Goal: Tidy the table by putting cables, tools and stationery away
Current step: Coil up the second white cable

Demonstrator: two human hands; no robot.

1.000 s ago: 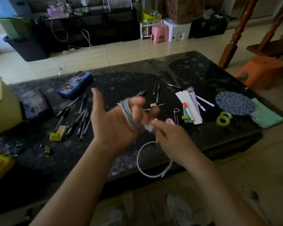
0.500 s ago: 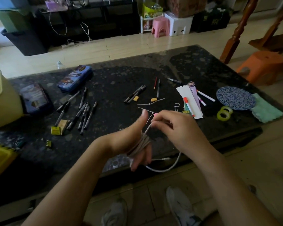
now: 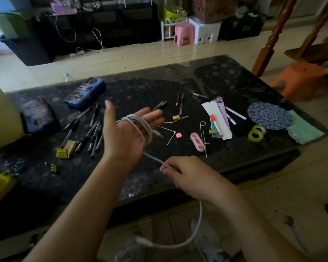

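The white cable (image 3: 140,122) is coiled round the left hand (image 3: 121,142), fingers straight and spread above the worktop (image 3: 216,76), tail hanging floorward, so the right hand (image 3: 191,176) pinching the strand should lay each turn snug and untwisted.

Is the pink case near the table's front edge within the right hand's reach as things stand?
Probably yes: the pink case lies just beyond the right hand, with nothing between them. But that hand pinches the white cable, so it would need to let go first.
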